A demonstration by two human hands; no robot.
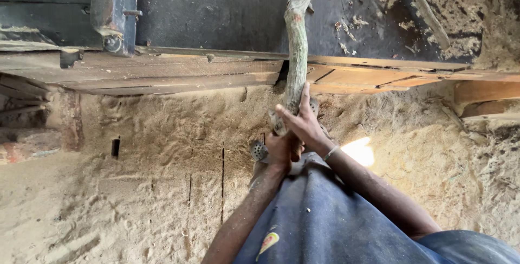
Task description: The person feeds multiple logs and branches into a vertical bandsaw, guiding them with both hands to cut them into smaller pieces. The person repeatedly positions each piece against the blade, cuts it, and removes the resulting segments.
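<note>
The crooked branch (296,52), its near end gripped by the right hand (304,124) above and the left hand (280,150) just below, seems mid-feed toward the wooden bench (162,71), needing steady push.

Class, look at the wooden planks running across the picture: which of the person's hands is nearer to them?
Right. The right hand grips the branch just below the planks; the left hand holds its end, lower down.

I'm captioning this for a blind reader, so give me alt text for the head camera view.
Both hands, right hand above left hand, grip the lower end of a bare crooked branch that runs up across worn wooden planks. Sawdust covers the ground below.
</note>
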